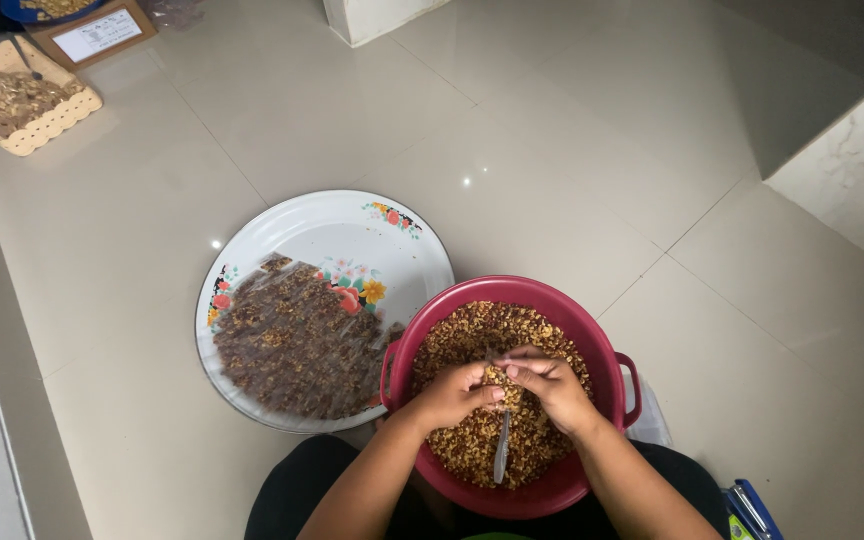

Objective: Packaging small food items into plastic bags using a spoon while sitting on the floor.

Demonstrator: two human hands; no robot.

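Spoon (pixel 501 447), a slim grey metal one, lies on the heap of crumbly yellow-brown and reddish nut mixture (pixel 472 345) filling the round dark-red plastic basin (pixel 552 300); its long axis runs nearly straight toward and away from the person, and which end is the bowl cannot be told. Left hand (pixel 450 395) and right hand (pixel 550 385) meet over the middle of the basin, fingers (pixel 512 372) curled nearly closed and pinching a small clump of the mixture between them, directly above the far end of the spoon. Touching the basin on the left, a round white enamel tray with painted flowers (pixel 332 215) rests on the pale tiled floor (pixel 552 130), bearing a flat dark-brown sheet of pressed pieces (pixel 297 345).
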